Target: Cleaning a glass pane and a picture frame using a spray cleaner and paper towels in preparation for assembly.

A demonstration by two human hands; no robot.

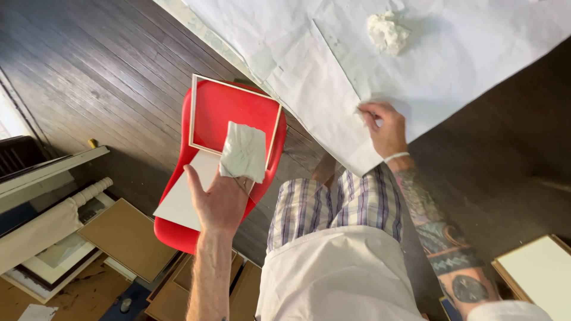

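Holding a folded white cloth (243,152) at frame centre, your left hand (219,201) keeps its grip pinched on the lower edge, over a framed panel (205,113) on the red chair (178,233). Your right hand (385,128) presses white paper (309,89) on the table; its fingertips blur, so that grip cannot be judged. A crumpled white wad (388,32) sits upper right.

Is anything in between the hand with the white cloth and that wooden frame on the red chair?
Nothing visible is. The left hand holds the white cloth just above the wooden frame lying on the red chair. The cloth overlaps the frame's lower edge, with nothing else between them.
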